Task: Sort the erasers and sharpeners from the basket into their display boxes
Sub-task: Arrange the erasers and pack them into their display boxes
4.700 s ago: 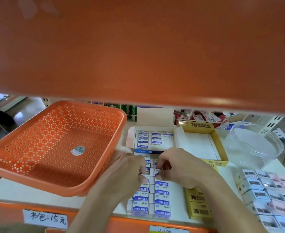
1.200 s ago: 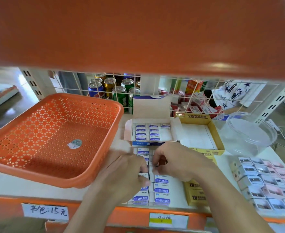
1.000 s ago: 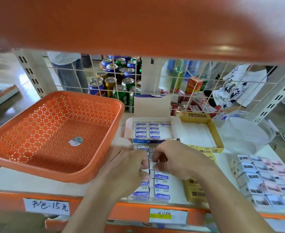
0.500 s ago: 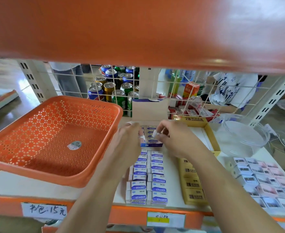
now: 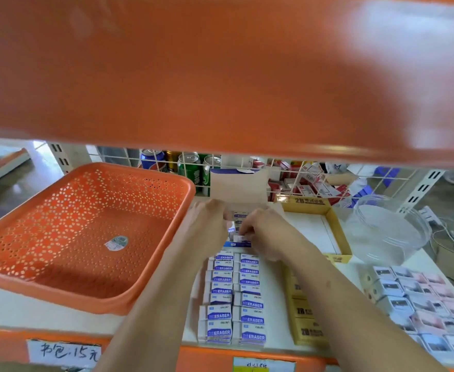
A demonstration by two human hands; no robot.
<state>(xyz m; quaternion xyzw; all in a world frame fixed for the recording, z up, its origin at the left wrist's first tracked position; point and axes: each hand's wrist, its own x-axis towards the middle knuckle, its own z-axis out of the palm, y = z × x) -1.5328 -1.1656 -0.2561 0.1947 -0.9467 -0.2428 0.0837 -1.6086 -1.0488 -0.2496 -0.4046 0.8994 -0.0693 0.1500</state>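
R fingers (image 5: 248, 229) pinch eraser (image 5: 240, 238) over display box (image 5: 233, 245) | L fingers (image 5: 221, 216) beside, grip unclear

L hand (image 5: 209, 224) & R hand (image 5: 267, 228) close together, both out fwd, fingertips curled in pinch.

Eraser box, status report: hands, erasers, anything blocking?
Right hand pinching an eraser at the eraser box. Left hand beside it, grip unclear. Two eraser rows wait on shelf. Nothing blocking.
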